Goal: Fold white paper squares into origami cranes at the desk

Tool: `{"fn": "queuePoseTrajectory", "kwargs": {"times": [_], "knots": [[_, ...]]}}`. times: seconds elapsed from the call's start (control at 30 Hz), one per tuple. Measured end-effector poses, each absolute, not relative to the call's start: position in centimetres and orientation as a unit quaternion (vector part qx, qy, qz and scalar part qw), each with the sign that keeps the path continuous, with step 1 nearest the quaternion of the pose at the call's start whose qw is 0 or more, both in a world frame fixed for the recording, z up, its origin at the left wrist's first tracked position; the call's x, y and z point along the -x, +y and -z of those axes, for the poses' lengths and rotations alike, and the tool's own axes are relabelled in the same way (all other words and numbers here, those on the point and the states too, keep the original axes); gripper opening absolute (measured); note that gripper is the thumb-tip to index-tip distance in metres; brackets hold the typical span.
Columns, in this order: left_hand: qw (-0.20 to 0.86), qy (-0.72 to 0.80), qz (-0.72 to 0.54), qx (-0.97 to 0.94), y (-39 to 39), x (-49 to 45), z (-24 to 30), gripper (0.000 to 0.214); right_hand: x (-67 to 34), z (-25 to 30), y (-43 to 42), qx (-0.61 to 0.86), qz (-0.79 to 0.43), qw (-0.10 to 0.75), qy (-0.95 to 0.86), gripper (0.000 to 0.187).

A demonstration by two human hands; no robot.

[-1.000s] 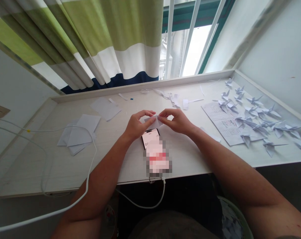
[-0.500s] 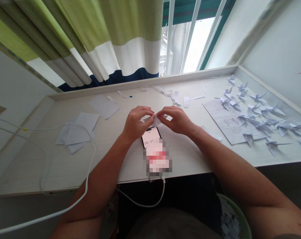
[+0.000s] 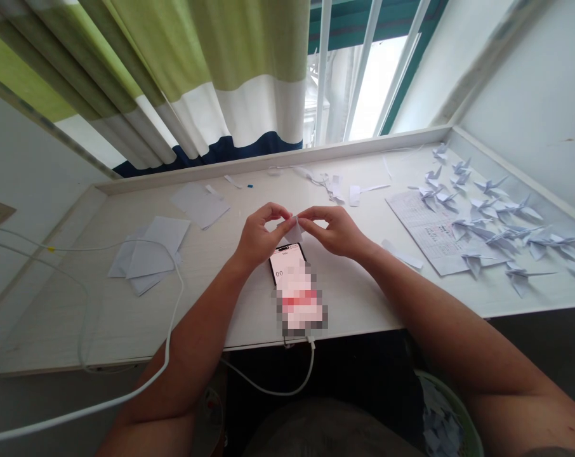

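1. Hands met over the middle of a pale wood-grain desk (image 3: 206,303), seen from the head-worn camera looking forward and down. The left hand (image 3: 261,240) and the right hand (image 3: 334,231) were together, their fingertips closing from opposite sides on a small folded white paper (image 3: 293,230).
2. That paper was held up off the desk, just above the top of a smartphone (image 3: 285,257), apparently so both hands could work on it at once. The phone lay flat below the hands, its lower part pixelated and large digits showing near the top of its screen, and it seemed placed there to be read at a glance. A white charging cable (image 3: 310,371) ran from its lower end over the desk edge.
3. To the left, within easy reach, lay a stack of cut paper squares (image 3: 149,257), with a single paper sheet (image 3: 199,204) beyond. To the right, folded paper cranes (image 3: 490,187) stood grouped away from the working space, some on a printed sheet (image 3: 406,219). Paper scraps (image 3: 336,188) lay toward the back of the desk.
4. Below the desk at lower right stood a green-rimmed basket (image 3: 452,406), holding what looked like white paper waste (image 3: 438,412).
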State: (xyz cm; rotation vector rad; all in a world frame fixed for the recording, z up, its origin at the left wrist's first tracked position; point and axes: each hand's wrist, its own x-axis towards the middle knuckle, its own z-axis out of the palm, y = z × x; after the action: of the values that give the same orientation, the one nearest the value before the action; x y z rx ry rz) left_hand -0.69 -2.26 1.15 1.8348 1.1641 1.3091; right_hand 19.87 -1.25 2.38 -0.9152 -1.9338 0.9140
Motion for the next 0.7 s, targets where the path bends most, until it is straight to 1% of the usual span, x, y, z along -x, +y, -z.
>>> {"fn": "queuePoseTrajectory", "kwargs": {"times": [0.1, 0.2, 0.33, 0.43, 0.57, 0.7], "knots": [[0.309, 0.441, -0.514, -0.668, -2.2, 0.4, -1.0, 0.025, -19.8, -2.2, -1.1, 0.355, -0.415, 0.395, -0.739, 0.029], [0.356, 0.446, -0.517, -0.638, -2.3, 0.2, -0.9, 0.029, -19.7, -1.7, -0.8, 0.357, -0.44, 0.409, -0.715, 0.032], [0.435, 0.466, -0.471, -0.61, -2.3, 0.3, -1.0, 0.04, -19.7, -1.0, -0.3, 0.336, -0.486, 0.435, -0.68, 0.035], [0.463, 0.47, -0.452, -0.601, -2.4, 0.4, -1.2, 0.047, -19.6, -0.7, -0.1, 0.336, -0.505, 0.454, -0.653, 0.034], [0.471, 0.478, -0.448, -0.591, -2.4, 0.5, -1.2, 0.05, -19.6, -0.6, 0.0, 0.345, -0.535, 0.436, -0.637, 0.035], [0.507, 0.472, -0.441, -0.571, -2.5, 0.4, -1.1, 0.051, -19.7, -0.8, 0.1, 0.341, -0.561, 0.415, -0.63, 0.038]]}}
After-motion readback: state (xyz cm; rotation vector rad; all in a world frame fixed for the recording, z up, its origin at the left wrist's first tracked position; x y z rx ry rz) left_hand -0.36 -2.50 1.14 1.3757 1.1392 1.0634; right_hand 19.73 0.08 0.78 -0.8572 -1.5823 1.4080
